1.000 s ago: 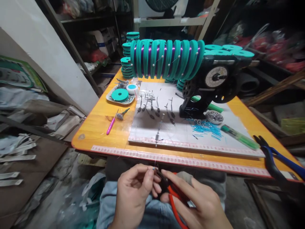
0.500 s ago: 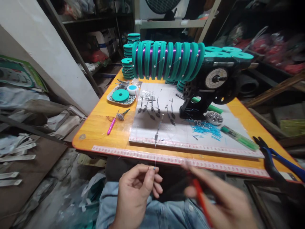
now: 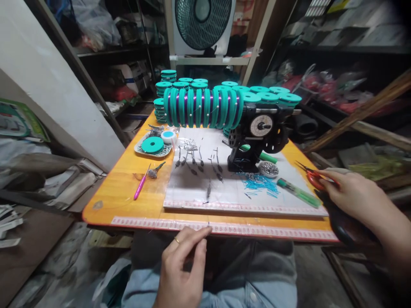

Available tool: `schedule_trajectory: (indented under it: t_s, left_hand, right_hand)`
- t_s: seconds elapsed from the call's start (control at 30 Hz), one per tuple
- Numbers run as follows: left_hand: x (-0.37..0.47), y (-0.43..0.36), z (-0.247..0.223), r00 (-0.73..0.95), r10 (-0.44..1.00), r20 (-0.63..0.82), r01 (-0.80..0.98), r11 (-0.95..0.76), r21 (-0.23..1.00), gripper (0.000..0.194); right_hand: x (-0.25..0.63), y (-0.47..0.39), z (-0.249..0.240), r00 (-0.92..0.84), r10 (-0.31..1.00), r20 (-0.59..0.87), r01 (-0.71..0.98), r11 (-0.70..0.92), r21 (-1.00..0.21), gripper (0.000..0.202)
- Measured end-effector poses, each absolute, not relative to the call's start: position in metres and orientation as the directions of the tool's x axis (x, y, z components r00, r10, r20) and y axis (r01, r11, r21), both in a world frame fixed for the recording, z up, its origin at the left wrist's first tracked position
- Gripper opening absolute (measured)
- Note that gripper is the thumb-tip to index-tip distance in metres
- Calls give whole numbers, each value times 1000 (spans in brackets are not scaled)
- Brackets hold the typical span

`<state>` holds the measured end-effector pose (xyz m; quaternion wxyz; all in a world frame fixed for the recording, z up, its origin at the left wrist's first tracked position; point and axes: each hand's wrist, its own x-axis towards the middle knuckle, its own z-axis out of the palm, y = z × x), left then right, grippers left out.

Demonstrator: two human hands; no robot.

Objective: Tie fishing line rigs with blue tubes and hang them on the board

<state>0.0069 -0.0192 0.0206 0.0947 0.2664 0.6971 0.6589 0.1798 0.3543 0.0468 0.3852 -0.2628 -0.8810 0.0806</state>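
The right hand [image 3: 351,194] gripped pliers [image 3: 316,179]; the left hand [image 3: 184,263] curled loosely, hold unclear. Some weights [image 3: 219,176] looked strung, blue bits [image 3: 261,184] unused.

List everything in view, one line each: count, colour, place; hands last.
Fan: one, dark grille, back
Shelves: several, dark, both sides
Table: one, yellow, centre
Board: one, white, on table
Device: one, black, on board
Spool row: one, teal and purple, left of device
Spool stacks: several, teal, behind row
Tray: one, pale, table's left
Loose spool: one, teal, in tray
Pointed tool: one, pink, in front of tray
Small pieces: several, dark, on board
Blue pieces: many, blue, board's right
Round dish: one, pale, beside device
Case: one, green, board's right edge
Measuring strips: two, whitish, front edges
Red-handled tool: one, red, table's right
Left hand: one, bare, table's front; grip unclear
Right hand: one, bare, holding red-handled tool
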Motion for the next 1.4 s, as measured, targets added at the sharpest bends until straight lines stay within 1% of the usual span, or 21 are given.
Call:
schedule_trajectory:
  t_s: [0.1, 0.17, 0.23, 0.27, 0.3, 0.37, 0.43, 0.5, 0.57, 0.63, 0.67, 0.73, 0.8, 0.83, 0.9, 0.97, 1.03, 1.1, 1.17, 1.27, 1.4]
  left_hand:
    - [3, -17, 20, -859, 448, 249, 299, 43, 953, 15]
    - [-6, -19, 22, -862, 420, 282, 334, 54, 941, 8]
    - [-23, -25, 26, -845, 369, 386, 439, 68, 896, 7]
    - [-35, -30, 28, -825, 348, 445, 501, 83, 862, 8]
    - [-50, -35, 31, -804, 341, 487, 549, 108, 829, 7]
    - [-82, -46, 33, -768, 361, 529, 607, 147, 781, 1]
    - [-111, -56, 30, -698, 443, 563, 693, 217, 688, 6]
    - [-132, -62, 24, -611, 527, 591, 786, 319, 529, 11]
    - [-140, -64, 19, -529, 582, 617, 848, 385, 364, 12]
    - [-134, -59, 19, -474, 573, 669, 873, 407, 269, 11]
    - [-128, -53, 22, -466, 543, 698, 874, 403, 270, 16]
    - [-108, -36, 32, -501, 449, 740, 865, 290, 410, 31]
    - [-85, -15, 48, -643, 450, 620, 722, 85, 687, 46]
    - [-74, -3, 57, -715, 498, 490, 559, -11, 829, 53]
    - [-53, 16, 72, -717, 646, 262, 199, -170, 965, 64]
    - [-37, 26, 82, -593, 802, 70, -153, -198, 968, 60]
    - [-24, 25, 83, -498, 865, -59, -379, -156, 912, 33]
    - [-16, 16, 74, -398, 908, -128, -506, -101, 857, 38]
    - [-12, 4, 59, -311, 930, -197, -601, -31, 799, 43]
    - [-6, -12, 31, -256, 939, -229, -627, 20, 779, 52]
    - [13, -26, -1, -342, 888, -309, -494, 110, 863, 68]
  right_hand:
    - [153, 297, 67, -533, 498, 684, 480, 844, -240, 27]
    - [125, 253, 86, -552, 410, 726, 353, 904, -242, 22]
    - [91, 214, 103, -703, 301, 644, 149, 948, -281, 22]
    - [72, 200, 109, -771, 251, 585, 9, 923, -384, 25]
    - [53, 189, 114, -820, 263, 508, -32, 865, -501, 29]
    - [16, 179, 118, -866, 314, 389, -25, 749, -662, 39]
    - [-15, 182, 117, -873, 360, 329, 23, 704, -710, 46]
    - [-37, 191, 115, -869, 376, 322, 46, 709, -704, 45]
    - [-47, 197, 113, -848, 392, 358, 59, 740, -670, 33]
    - [-44, 197, 114, -805, 413, 426, 74, 783, -618, 22]
    - [-39, 194, 116, -782, 417, 463, 78, 803, -590, 21]
    - [-25, 185, 124, -758, 403, 513, 74, 835, -546, 27]
    - [-10, 176, 135, -787, 379, 488, 6, 795, -607, 32]
    - [-3, 172, 141, -818, 362, 448, -52, 728, -684, 33]
    - [7, 168, 151, -869, 337, 363, -152, 516, -843, 32]
    - [14, 167, 155, -881, 349, 320, -193, 352, -916, 30]
    - [17, 168, 150, -873, 390, 293, -182, 298, -937, 31]
    - [19, 167, 137, -888, 412, 204, -137, 187, -973, 33]
    - [21, 165, 120, -914, 401, 70, -86, -24, -996, 34]
    - [27, 157, 96, -946, 314, -77, -34, -332, -943, 33]
    - [46, 136, 68, -979, 102, -176, 99, -517, -850, 38]
